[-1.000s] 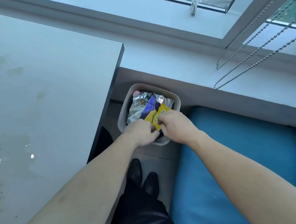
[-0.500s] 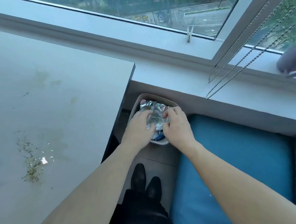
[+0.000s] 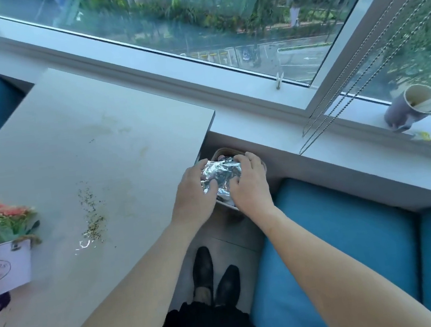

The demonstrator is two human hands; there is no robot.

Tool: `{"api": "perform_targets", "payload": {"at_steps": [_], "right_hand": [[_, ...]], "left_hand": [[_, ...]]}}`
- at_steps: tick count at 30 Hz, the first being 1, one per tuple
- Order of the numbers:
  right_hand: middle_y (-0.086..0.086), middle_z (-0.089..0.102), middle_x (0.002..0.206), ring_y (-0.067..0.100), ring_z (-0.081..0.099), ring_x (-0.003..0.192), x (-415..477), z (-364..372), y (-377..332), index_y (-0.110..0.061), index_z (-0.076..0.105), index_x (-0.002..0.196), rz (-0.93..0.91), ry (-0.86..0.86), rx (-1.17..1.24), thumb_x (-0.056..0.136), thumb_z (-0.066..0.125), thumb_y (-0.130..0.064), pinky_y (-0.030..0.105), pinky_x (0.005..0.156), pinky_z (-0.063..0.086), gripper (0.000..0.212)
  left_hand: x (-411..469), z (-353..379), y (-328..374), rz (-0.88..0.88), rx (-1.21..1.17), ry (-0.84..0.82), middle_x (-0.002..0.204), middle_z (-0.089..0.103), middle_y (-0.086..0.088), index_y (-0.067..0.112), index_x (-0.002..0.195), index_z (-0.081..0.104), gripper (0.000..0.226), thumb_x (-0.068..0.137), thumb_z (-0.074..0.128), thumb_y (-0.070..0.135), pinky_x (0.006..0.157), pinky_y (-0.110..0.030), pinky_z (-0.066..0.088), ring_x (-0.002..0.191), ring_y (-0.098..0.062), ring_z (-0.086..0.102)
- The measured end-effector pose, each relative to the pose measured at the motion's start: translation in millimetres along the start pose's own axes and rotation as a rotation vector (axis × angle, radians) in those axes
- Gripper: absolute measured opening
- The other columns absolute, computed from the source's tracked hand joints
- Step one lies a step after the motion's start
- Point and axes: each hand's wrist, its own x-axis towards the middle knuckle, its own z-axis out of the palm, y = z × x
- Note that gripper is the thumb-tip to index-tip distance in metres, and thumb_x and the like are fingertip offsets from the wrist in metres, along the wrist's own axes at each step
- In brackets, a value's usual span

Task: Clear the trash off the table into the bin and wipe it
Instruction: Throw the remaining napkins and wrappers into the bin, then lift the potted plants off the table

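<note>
Foil (image 3: pixel 220 175), crinkled silver, is gripped by left hand (image 3: pixel 194 197) and right hand (image 3: pixel 252 183).

Qty: 2 hands (image 3: pixel 193 193) (image 3: pixel 250 189), 2 shoes (image 3: pixel 202 270) (image 3: pixel 227 282); 1 ea. of bin (image 3: pixel 223 150), foil wrapper (image 3: pixel 221 175), table (image 3: pixel 97 151), flower pot (image 3: pixel 3 269), cup (image 3: pixel 407 108).

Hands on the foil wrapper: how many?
2. Left hand grips the left side of the foil wrapper, right hand the right side, over the bin. Neither is hidden.
</note>
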Motion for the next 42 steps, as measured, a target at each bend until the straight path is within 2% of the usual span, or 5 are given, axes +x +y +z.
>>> {"api": "perform_targets", "payload": {"at_steps": [5, 7, 21, 29, 42], "right_hand": [[0.005, 0.027, 0.163, 0.02, 0.022, 0.15, -18, -8, -30, -0.02, 0.043, 0.148, -0.095, 0.0, 0.002, 0.095, 0.054, -0.019, 0.031, 0.121, 0.012, 0.054], [0.003, 0.026, 0.164, 0.02, 0.023, 0.151, -26, -10, -43, -0.02, 0.041, 0.149, -0.17, -0.005, -0.011, 0.095, 0.057, -0.025, 0.042, 0.123, 0.02, 0.057], [0.006, 0.023, 0.165, 0.027, 0.026, 0.15, -144, 48, -193, -0.02, 0.028, 0.157, -0.601, -0.173, -0.037, 0.097, 0.059, -0.041, 0.048, 0.118, 0.033, 0.07], [-0.002, 0.013, 0.169, 0.023, 0.015, 0.155, -277, 126, -255, -0.027, 0.017, 0.159, -0.75, -0.284, -0.078, 0.097, 0.055, -0.049, 0.045, 0.123, 0.022, 0.076], [0.002, 0.018, 0.168, 0.024, 0.014, 0.156, -508, 231, -326, -0.027, 0.015, 0.16, -0.846, -0.454, -0.074, 0.097, 0.058, -0.045, 0.05, 0.124, 0.022, 0.079]], "left_hand": [[-21, -35, 14, 0.084, -0.017, 0.139, 0.135, 0.056, 0.006, 0.022, 0.145, 0.052, 0.05, 0.097, 0.064, 0.021, 0.094, -0.035, 0.056, 0.113, -0.004, 0.058], [-28, -50, 15, 0.11, -0.005, 0.178, 0.136, 0.054, 0.007, 0.023, 0.145, 0.051, 0.051, 0.096, 0.066, 0.022, 0.095, -0.032, 0.055, 0.115, -0.004, 0.057], [-153, -210, -30, 0.001, 0.094, 0.469, 0.151, 0.043, 0.003, 0.023, 0.148, 0.047, 0.061, 0.093, 0.072, 0.032, 0.112, -0.042, 0.045, 0.138, -0.017, 0.046], [-302, -302, -105, -0.038, 0.145, 0.574, 0.152, 0.044, -0.002, 0.019, 0.15, 0.044, 0.067, 0.092, 0.075, 0.034, 0.107, -0.041, 0.051, 0.138, -0.021, 0.045], [-574, -408, -211, -0.284, 0.2, 0.741, 0.158, 0.039, 0.004, 0.026, 0.152, 0.043, 0.065, 0.095, 0.071, 0.037, 0.116, -0.019, 0.028, 0.147, -0.013, 0.034]]}}
